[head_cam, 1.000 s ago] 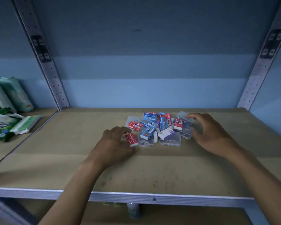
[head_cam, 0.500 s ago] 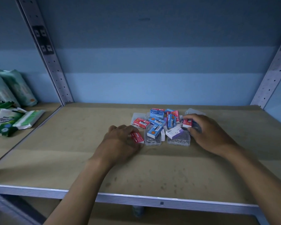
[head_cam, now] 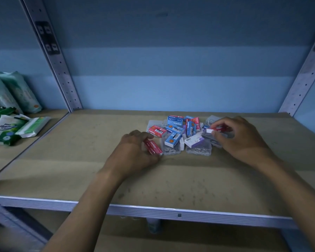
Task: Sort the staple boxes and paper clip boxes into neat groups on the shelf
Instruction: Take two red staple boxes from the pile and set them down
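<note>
**Fibreboard shelf, blue wall behind**

Brown shelf (head_cam: 62, 160), pale metal front rim, perforated steel uprights (head_cam: 62, 70). Mixed heap of staple boxes (head_cam: 175, 122) and clear paper clip boxes (head_cam: 198, 150) mid-shelf. Left hand (head_cam: 135, 151) grips red staple box (head_cam: 153, 147); right hand (head_cam: 240, 137) pinches another red box (head_cam: 215, 129). Wipe packets (head_cam: 11, 128) on adjoining shelf.

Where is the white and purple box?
In the head view, the white and purple box lies at the front right of the pile, on top of a clear paper clip box, just left of the right hand.
</note>
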The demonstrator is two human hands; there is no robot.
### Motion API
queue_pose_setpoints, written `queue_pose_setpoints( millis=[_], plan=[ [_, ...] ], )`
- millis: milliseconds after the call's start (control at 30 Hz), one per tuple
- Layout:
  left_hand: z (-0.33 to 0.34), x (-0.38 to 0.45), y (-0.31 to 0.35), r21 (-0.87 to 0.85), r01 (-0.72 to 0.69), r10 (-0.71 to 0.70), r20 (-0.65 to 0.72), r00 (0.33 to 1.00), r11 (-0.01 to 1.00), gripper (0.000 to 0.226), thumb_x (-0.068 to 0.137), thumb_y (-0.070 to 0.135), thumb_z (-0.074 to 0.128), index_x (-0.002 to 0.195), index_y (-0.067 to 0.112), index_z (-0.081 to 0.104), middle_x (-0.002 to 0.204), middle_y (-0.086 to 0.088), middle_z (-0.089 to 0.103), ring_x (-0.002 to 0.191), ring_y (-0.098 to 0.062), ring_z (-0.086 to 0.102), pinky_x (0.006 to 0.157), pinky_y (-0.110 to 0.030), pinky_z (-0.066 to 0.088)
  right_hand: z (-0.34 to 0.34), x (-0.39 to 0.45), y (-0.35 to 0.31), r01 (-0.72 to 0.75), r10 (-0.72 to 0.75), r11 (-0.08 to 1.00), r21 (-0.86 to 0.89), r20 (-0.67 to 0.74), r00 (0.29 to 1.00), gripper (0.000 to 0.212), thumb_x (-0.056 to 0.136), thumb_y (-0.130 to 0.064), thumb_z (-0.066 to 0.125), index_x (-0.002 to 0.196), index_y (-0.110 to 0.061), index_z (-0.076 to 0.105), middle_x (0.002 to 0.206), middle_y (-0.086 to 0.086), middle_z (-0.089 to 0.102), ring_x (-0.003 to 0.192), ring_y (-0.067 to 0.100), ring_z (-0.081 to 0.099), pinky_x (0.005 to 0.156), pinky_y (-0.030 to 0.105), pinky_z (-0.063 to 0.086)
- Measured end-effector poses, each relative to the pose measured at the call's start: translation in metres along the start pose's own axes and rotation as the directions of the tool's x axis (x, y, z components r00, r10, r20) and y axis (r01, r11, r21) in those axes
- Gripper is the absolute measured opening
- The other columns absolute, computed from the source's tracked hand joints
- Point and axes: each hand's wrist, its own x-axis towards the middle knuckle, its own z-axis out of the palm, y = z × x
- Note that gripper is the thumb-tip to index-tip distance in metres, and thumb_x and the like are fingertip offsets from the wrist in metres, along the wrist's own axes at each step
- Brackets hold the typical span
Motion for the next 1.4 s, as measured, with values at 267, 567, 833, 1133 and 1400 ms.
queue_pose_setpoints(
  millis=[267,567,833,1133,1400],
  plan=[
    [-0.015,-0.014,0.019,-0.183,-0.049,0.063,0.073,0.995,0.982,0.052,0.074,0.013,0.079,0.122,0.021,0.06,0.119,0.003,0.048,0.08,-0.01,0.063,0.066,-0.008,0.048,-0.016,-0.014,-0.02,-0.08,0.077,0.992,0.095,0.045,0.996,0.01,0.079,-0.05,0.065,0.075,-0.044,0.073,0.09,-0.014,0.063,0.077,-0.005,0.059,0.066,0.017,0.039],
    [-0.018,-0.029,0.028,-0.156,-0.211,0.238,0.178,0.955,0.965,0.051,0.082,-0.002,0.068,0.124,0.027,0.062,0.126,0.01,0.056,0.095,-0.008,0.06,0.078,-0.02,0.052,-0.016,-0.031,-0.012,-0.069,0.025,0.991,0.115,0.348,0.937,0.01,0.091,-0.042,0.067,0.091,-0.052,0.071,0.066,-0.01,0.072,0.052,0.008,0.067,0.061,0.027,0.055],
    [-0.016,-0.031,0.033,-0.18,-0.314,0.344,0.172,0.923,0.932,0.056,0.078,-0.014,0.058,0.118,0.023,0.069,0.119,0.008,0.065,0.088,0.011,0.053,0.078,-0.005,0.04,-0.016,-0.036,-0.016,-0.063,0.02,0.994,0.086,0.432,0.902,0.01,0.093,-0.038,0.067,0.088,-0.045,0.073,0.067,-0.01,0.073,0.054,0.005,0.066,0.062,0.022,0.052],
    [-0.012,-0.029,0.033,-0.125,-0.35,0.371,0.267,0.89,0.929,0.065,0.079,-0.015,0.053,0.125,0.029,0.066,0.129,0.013,0.062,0.119,-0.002,0.053,0.097,-0.011,0.041,-0.013,-0.039,-0.021,0.012,-0.03,0.999,0.04,0.497,0.867,0.012,0.095,-0.035,0.067,0.1,-0.038,0.078,0.069,-0.034,0.066,0.06,-0.007,0.063,0.061,0.018,0.049],
    [-0.011,-0.029,0.031,-0.029,-0.339,0.333,0.282,0.9,0.94,0.074,0.085,-0.007,0.056,0.14,0.042,0.048,0.14,0.016,0.052,0.107,0.006,0.045,0.083,0.0,0.03,-0.012,-0.039,-0.019,0.04,-0.059,0.998,0.049,0.509,0.859,0.012,0.093,-0.037,0.068,0.099,-0.041,0.078,0.072,-0.038,0.065,0.069,-0.011,0.062,0.062,0.01,0.045]
  ],
)
